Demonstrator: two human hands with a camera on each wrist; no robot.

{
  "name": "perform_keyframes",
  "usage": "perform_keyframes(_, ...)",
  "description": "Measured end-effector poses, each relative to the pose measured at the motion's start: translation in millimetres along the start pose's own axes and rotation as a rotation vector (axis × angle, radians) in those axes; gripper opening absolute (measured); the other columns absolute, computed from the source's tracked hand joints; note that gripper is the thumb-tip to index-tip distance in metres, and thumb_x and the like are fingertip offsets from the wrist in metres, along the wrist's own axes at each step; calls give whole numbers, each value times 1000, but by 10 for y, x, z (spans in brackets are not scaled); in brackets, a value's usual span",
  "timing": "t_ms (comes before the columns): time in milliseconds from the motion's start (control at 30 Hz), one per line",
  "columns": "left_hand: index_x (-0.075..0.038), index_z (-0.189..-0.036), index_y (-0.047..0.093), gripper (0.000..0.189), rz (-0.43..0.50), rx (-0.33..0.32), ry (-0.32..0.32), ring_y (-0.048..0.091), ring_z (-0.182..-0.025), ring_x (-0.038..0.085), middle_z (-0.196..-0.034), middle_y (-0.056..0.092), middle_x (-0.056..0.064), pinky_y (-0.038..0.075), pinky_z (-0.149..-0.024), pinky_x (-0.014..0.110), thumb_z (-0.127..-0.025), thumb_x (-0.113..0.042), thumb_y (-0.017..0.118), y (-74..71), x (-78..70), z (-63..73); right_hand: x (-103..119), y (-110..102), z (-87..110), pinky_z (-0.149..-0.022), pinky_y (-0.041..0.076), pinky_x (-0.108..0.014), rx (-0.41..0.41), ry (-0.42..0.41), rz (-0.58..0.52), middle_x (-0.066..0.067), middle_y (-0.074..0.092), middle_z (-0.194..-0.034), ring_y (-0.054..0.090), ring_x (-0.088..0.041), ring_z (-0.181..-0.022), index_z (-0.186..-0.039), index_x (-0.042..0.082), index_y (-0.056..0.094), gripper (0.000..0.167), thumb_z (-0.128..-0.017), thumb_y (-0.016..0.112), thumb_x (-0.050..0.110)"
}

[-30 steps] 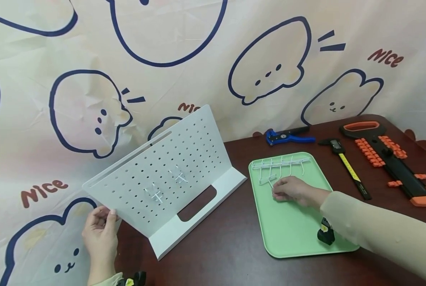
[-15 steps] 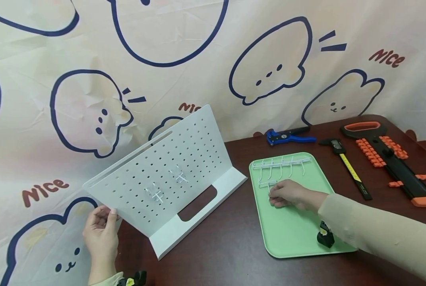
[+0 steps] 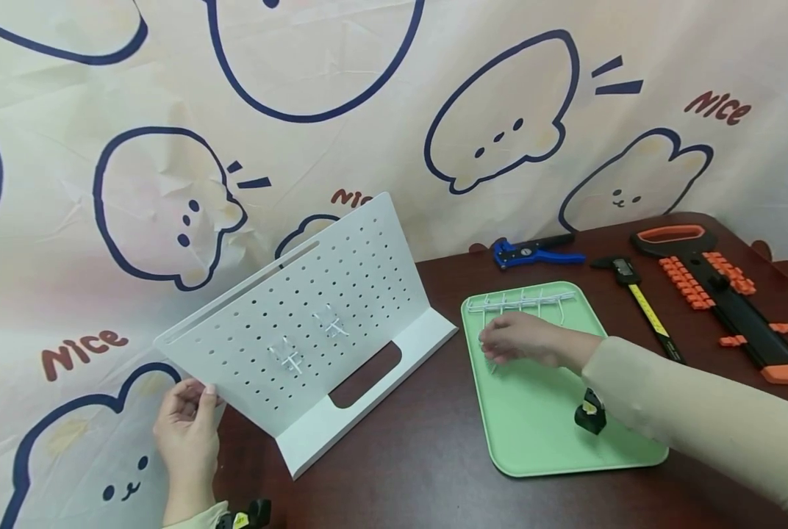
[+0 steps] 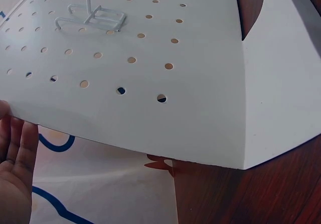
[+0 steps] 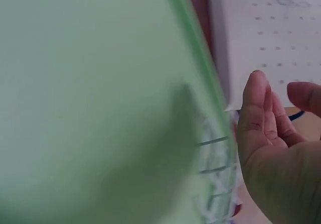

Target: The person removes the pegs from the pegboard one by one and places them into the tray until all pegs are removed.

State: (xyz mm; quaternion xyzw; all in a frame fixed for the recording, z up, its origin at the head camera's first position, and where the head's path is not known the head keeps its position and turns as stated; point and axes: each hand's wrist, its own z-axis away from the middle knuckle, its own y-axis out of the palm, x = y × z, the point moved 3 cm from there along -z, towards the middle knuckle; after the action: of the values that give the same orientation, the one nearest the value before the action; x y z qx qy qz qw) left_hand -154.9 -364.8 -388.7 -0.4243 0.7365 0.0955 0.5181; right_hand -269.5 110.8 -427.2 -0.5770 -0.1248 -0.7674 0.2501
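Observation:
A white metal pegboard (image 3: 361, 279) leans up on its bent base, two small white wire hooks (image 3: 291, 358) fitted in its holes. My left hand (image 3: 185, 437) pinches the board's lower left edge, thumb on the front face and fingers behind. Over the green tray (image 3: 553, 426) is my right hand (image 3: 523, 339); the right wrist view shows its thumb apart from the extended fingers, with nothing visible between them. Below the fingertips, the end of a loose wire hook (image 3: 493, 367) shows on the tray; the hand hides the rest. Several white hooks (image 3: 520, 303) line the tray's far end.
Behind the tray lies a blue-handled pliers-like tool (image 3: 536, 254). To the right are a digital caliper (image 3: 639, 294) and a black tool with orange pins (image 3: 731, 301). A printed cloth (image 3: 341, 162) hangs behind the dark wood table (image 3: 420, 455).
My right hand, earlier pinching the loose hook, has moved left and slightly up and its fingers have parted from it. The left hand and pegboard have stayed put.

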Motion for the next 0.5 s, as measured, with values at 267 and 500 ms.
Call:
perform_keyframes(267, -5, -117, 63, 13, 25, 29, -29, 60, -86, 6, -98, 62, -6, 49, -78, 7, -105, -9, 60, -3, -3, -10, 390, 87, -202, -92, 57, -35, 17, -45, -106, -17, 66, -113, 68, -29, -109, -134, -12, 50, 37, -108, 52, 14)
perform_keyframes(500, -4, -118, 63, 14, 22, 17, -30, 61, -86, 6, -99, 63, -3, 49, -78, 7, -105, -8, 60, -23, 13, 3, 718, 280, -423, -91, 57, -34, 30, -79, -124, -15, 66, -118, 68, -24, -105, -139, -8, 49, 42, -108, 54, 19)
